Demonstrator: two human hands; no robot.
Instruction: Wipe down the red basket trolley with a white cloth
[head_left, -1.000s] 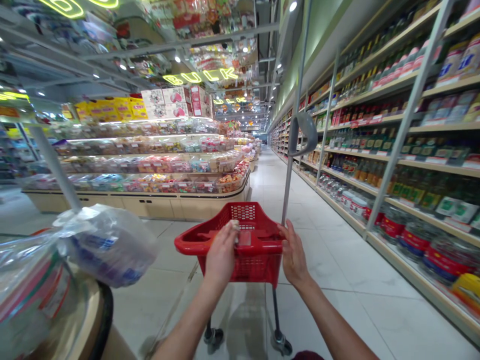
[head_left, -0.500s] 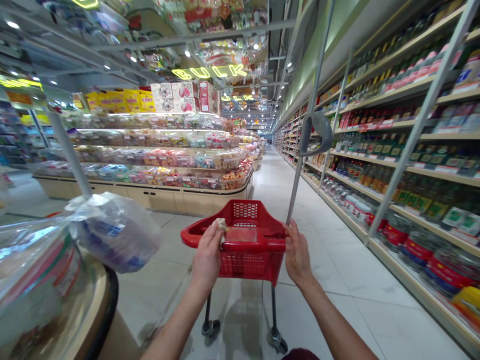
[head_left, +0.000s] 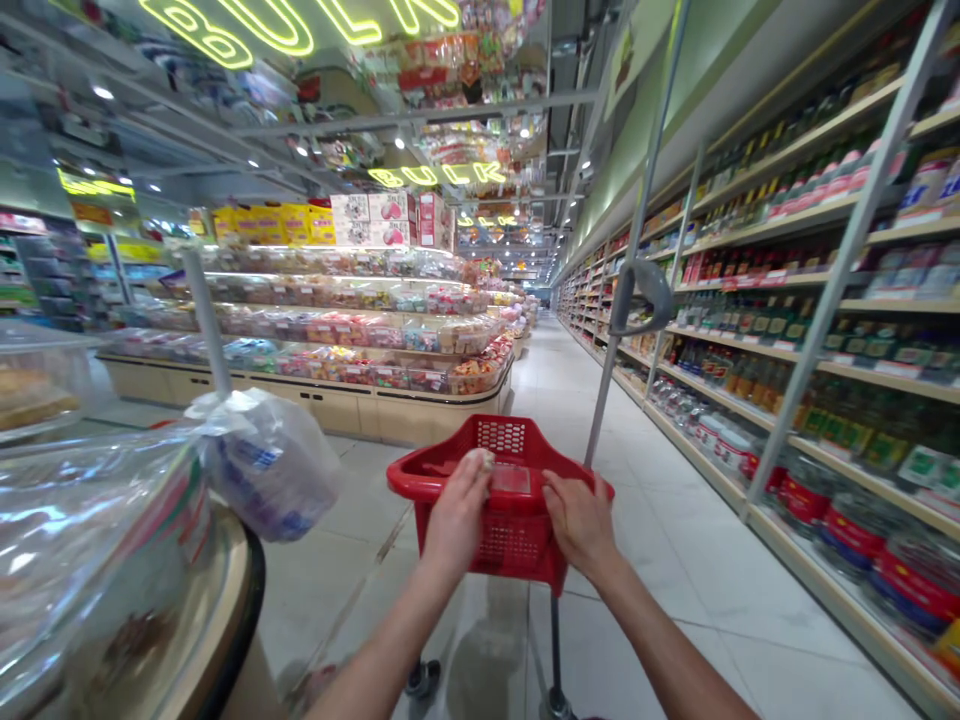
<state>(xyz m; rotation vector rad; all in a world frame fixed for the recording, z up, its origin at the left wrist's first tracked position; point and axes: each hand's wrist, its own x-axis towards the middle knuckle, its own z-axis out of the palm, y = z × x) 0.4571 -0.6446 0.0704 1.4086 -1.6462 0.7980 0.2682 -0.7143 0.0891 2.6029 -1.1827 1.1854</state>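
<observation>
A red plastic shopping cart stands directly in front of me, its perforated basket on dark metal legs with casters. My left hand rests on the handle left of the clear label panel, fingers together around a small crumpled white tissue. On the right part of the handle, my right hand lies with its fingers curled over the red bar; its thumb side faces inward. A grey pole with a grey loop-shaped grip rises behind the cart's right corner.
At left is a rounded display counter with packaged goods and a hanging roll of plastic bags. Tiered bulk bins stand ahead on the left. Bottle shelves line the right side. A tiled aisle runs between them.
My right hand has shifted inward from the cart's right end onto its handle. My left hand has slid slightly toward the middle. The view has tilted up and turned a little left.
</observation>
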